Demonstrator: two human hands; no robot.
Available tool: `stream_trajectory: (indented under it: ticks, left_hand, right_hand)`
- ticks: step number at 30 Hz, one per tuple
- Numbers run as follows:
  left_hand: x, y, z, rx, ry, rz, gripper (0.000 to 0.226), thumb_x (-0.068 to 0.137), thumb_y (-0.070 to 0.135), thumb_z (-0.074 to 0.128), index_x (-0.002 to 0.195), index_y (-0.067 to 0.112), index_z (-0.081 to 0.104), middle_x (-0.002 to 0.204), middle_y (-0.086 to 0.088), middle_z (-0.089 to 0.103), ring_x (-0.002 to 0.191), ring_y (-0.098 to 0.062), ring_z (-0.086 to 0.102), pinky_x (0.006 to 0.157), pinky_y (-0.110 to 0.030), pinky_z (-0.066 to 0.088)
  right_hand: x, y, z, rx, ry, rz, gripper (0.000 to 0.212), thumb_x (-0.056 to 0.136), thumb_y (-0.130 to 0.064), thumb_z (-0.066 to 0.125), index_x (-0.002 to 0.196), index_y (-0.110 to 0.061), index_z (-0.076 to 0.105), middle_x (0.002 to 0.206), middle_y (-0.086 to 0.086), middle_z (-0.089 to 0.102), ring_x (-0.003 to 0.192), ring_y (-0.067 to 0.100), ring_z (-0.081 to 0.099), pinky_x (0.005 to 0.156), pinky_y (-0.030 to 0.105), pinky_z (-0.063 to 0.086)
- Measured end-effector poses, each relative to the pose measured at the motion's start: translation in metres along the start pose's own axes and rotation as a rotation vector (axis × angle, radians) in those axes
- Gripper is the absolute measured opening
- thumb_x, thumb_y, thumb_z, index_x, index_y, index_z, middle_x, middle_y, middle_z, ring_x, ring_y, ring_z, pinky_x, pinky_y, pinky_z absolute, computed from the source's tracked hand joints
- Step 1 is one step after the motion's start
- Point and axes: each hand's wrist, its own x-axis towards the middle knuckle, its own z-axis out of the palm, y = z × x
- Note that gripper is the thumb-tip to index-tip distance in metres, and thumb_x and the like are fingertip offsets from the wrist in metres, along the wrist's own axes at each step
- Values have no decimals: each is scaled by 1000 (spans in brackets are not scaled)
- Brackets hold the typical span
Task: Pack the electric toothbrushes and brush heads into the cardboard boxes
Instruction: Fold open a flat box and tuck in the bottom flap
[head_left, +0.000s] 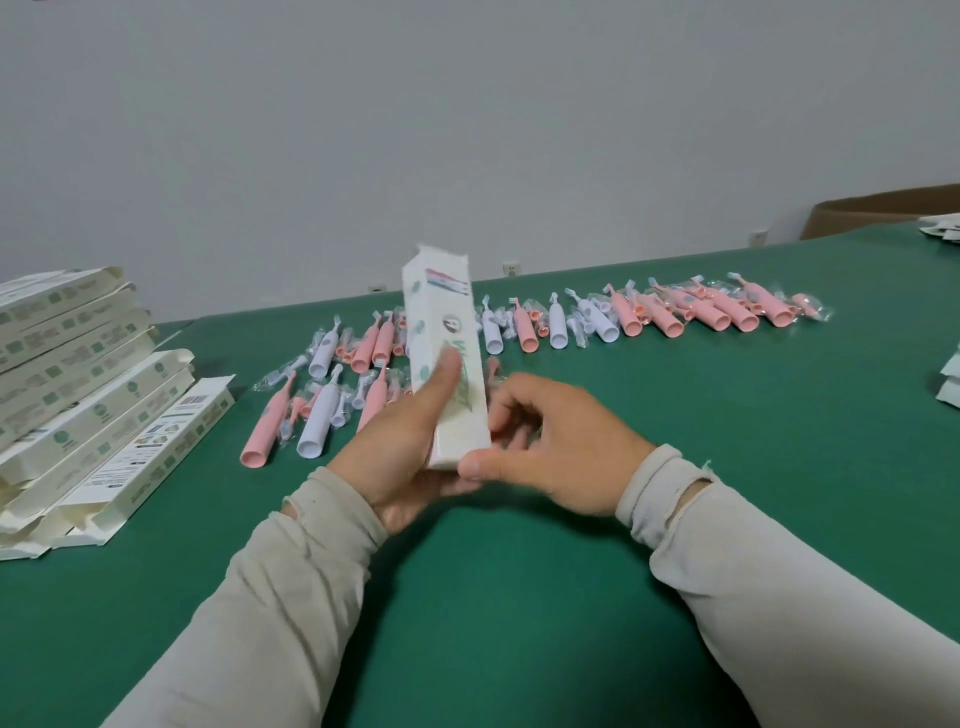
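I hold a long white cardboard box (447, 332) almost upright above the green table (519, 597), its far end tilted away from me. My left hand (400, 441) grips its left side, thumb pressed on the printed front. My right hand (561, 452) grips the box's near end, thumb along the bottom edge and fingers curled behind. Beyond the box lie several pink toothbrush handles (696, 312) and white toothbrush handles (319, 426), mixed with small brush heads in clear wrappers (275, 376).
A stack of white cardboard boxes (78, 384) with open end flaps stands at the left. A brown carton (883, 208) sits at the far right behind the table. More white packets (950, 379) show at the right edge.
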Motion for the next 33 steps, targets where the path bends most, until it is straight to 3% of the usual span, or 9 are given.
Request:
stream_trajectory:
  ticks: [3,5,8,12,16,18,21,26,33]
  left_hand:
    - [-5,1,-6,498,176,70,51,71,62,75,109,29,73,94,-1,76,68,-10,64,54,-27,49]
    - [-6,3,-12,786,283,165,20,74,52,81,90,43,73,83,7,75,63,-11,63,60,-28,51]
    - [-6,5,-22,962,258,195,15,79,42,81,89,39,70,87,2,74,70,-20,66,70,-35,55]
    - [-9,3,-27,1114,292,196,10,82,36,77,87,41,69,86,18,72,77,-6,66,66,-27,55]
    - [-7,5,-30,1556,539,339,34,81,43,75,113,43,60,109,13,62,100,-16,56,77,-37,48]
    - [-8,6,-30,1602,549,314,62,78,64,67,131,35,54,124,8,56,111,-19,50,88,-40,47]
    - [-10,5,-26,1601,452,252,87,66,94,39,125,31,53,118,7,55,107,-16,49,88,-39,47]
    - [0,20,-30,1684,518,294,94,61,97,29,119,27,50,108,3,58,94,-18,51,78,-40,51]
    - [6,14,-49,1768,638,468,83,69,82,56,121,17,55,104,-8,60,93,-28,53,77,-41,47]
  right_hand:
    - [3,2,-4,301,25,138,52,68,-61,72,105,-25,62,91,-8,72,73,5,64,64,18,51]
    - [7,-3,-13,473,238,149,52,70,-61,70,105,-23,63,87,-9,74,63,10,60,48,16,43]
    - [9,-6,-30,736,518,153,61,67,-55,73,112,-16,63,81,-3,73,57,14,55,40,21,36]
    - [5,-4,-40,676,617,153,24,80,-32,69,97,-15,68,77,0,73,59,14,59,42,22,42]
    - [5,-9,-35,711,495,185,35,81,-50,67,92,-17,67,85,2,75,71,16,71,53,31,54]
    - [6,-7,-31,677,501,221,24,85,-35,70,91,-13,64,95,11,75,81,22,74,59,32,57]
    - [7,-6,-28,722,520,239,3,93,-13,59,94,-15,62,107,16,70,85,23,73,59,30,57]
    - [9,-6,-26,778,490,151,22,96,-7,50,103,-21,65,122,17,64,103,27,68,66,32,59]
    - [9,4,-19,333,513,8,28,92,-13,64,102,-39,64,113,-18,64,91,16,67,78,34,58]
